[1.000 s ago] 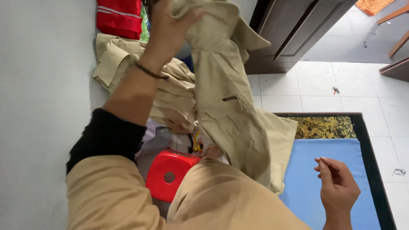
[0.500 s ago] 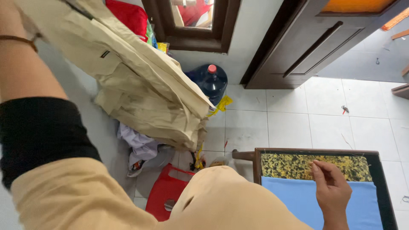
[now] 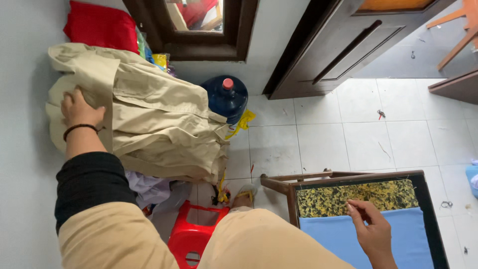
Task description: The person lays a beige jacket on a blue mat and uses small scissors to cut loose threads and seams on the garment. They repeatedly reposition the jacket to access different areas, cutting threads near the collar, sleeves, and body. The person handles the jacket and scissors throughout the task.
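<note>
My left hand [image 3: 79,107] rests palm down on a beige garment [image 3: 149,124] that lies spread over a pile against the wall at the left. A dark band circles that wrist. My right hand [image 3: 373,229] hovers over a wooden frame [image 3: 284,187] that carries blue cloth [image 3: 408,239] and yellow-black patterned cloth [image 3: 353,197]. Its fingers are pinched together, perhaps on something thin that I cannot make out. My beige-trousered knee fills the bottom middle.
A red plastic stool [image 3: 191,239] stands under my leg. A dark blue water jug [image 3: 226,97] with a red cap stands by the wall. A red cushion [image 3: 99,27] lies behind the pile. A dark wooden door [image 3: 338,45] stands at the back right, above white floor tiles.
My left hand has brought the beige garment down from the air and laid it on the pile. The view has tilted and shifted. My right hand stays pinched over the frame.
</note>
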